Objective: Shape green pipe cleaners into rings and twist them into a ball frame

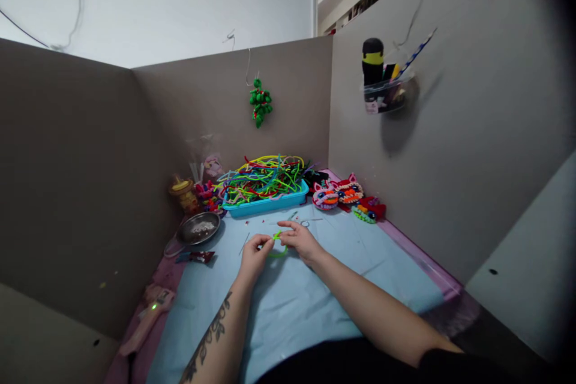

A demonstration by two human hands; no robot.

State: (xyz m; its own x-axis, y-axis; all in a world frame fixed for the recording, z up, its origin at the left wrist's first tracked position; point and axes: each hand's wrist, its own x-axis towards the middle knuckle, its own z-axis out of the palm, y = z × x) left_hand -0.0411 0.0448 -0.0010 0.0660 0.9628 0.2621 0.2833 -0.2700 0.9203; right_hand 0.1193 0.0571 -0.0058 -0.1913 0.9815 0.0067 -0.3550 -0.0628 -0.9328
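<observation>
My left hand (254, 255) and my right hand (300, 239) meet over a light blue cloth (315, 306), both pinching a green pipe cleaner (278, 252) bent into a loop between them. The fingers of each hand are closed on it. Just behind the hands stands a blue tray (265, 204) heaped with several coloured pipe cleaners.
A round metal dish (198, 228) and a small jar (183, 193) sit at the left. Finished pipe-cleaner faces (342, 193) lie at the right by the cardboard wall. A green ornament (260, 102) hangs on the back wall; a clear cup of tools (382, 87) hangs on the right wall.
</observation>
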